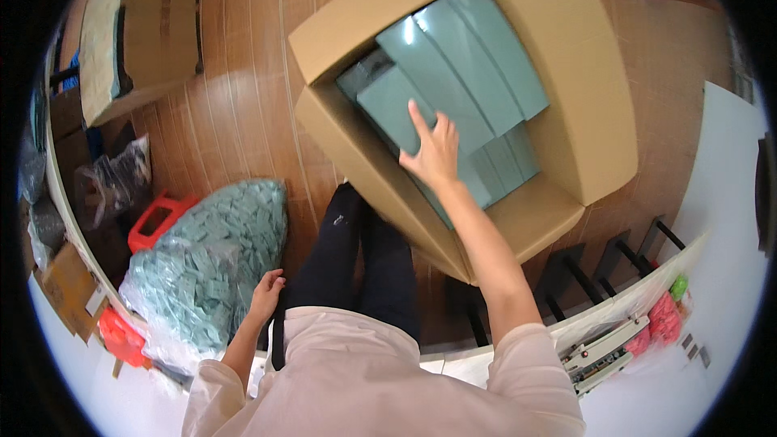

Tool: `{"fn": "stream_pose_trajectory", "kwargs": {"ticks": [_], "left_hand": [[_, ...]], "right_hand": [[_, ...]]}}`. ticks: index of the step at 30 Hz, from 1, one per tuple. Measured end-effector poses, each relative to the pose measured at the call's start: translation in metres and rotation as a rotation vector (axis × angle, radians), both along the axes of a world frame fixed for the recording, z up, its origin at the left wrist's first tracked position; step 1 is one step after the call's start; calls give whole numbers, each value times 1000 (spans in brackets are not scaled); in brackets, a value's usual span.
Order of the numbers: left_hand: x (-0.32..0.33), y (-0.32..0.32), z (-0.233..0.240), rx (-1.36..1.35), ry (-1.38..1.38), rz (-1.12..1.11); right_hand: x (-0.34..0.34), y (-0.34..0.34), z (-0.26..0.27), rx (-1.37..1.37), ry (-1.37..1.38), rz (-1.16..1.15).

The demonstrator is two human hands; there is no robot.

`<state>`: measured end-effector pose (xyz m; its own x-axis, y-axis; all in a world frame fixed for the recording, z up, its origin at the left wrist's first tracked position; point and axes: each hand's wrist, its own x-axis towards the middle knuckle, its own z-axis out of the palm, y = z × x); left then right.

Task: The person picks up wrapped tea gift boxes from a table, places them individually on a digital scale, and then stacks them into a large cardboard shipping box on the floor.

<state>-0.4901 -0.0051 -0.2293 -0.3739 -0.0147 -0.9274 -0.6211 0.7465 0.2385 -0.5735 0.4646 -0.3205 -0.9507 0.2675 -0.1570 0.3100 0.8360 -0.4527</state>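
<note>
An open cardboard box (pixel 561 218) stands on the floor in front of me, its flaps spread. Inside lie several flat grey-green boxes (pixel 449 67) in slanting, overlapping rows, with more of them on a lower layer. My right hand (pixel 434 149) reaches into the carton, fingers spread over the nearest left grey-green box (pixel 394 103); whether the fingertips touch it I cannot tell. My left hand (pixel 267 294) hangs beside my left thigh, fingers loosely bent and holding nothing, near a large clear plastic bag (pixel 212 261) full of small grey-green pieces.
A red plastic stool (pixel 142 224) stands behind the bag. Another cardboard box (pixel 158 24) sits at the upper left, above shelving with plastic bags (pixel 118 176). Black metal supports (pixel 583 279) are under a white table at the right, which carries pink bags (pixel 665 318).
</note>
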Motion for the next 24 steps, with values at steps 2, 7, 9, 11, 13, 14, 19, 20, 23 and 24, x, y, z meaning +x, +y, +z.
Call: {"fn": "stream_pose_trajectory", "kwargs": {"ticks": [2, 7, 9, 11, 13, 14, 19, 20, 23, 24], "left_hand": [[14, 0, 7, -37, -28, 31], [0, 6, 7, 9, -54, 84], [-1, 3, 1, 35, -55, 173], [-4, 7, -1, 58, -51, 275], [-6, 7, -3, 93, -41, 271], [-7, 7, -4, 114, -37, 264], [-2, 4, -8, 109, -75, 261], [-4, 4, -9, 91, -90, 261], [-13, 7, -8, 113, -95, 194], [-17, 5, -10, 124, -96, 165]], "right_hand": [[-28, -7, -33, 24, 4, 2], [-57, -29, -110, 180, 59, 35], [-64, -43, -121, 341, 9, 68], [-64, -49, -117, 311, -68, 41], [-59, -47, -110, 311, -114, 24], [-53, -46, -104, 276, -121, -9], [24, -47, -75, 191, -268, -277], [43, -49, -75, 172, -327, -461], [87, -54, -91, -122, -412, -938], [92, -52, -103, -366, -366, -1033]]}}
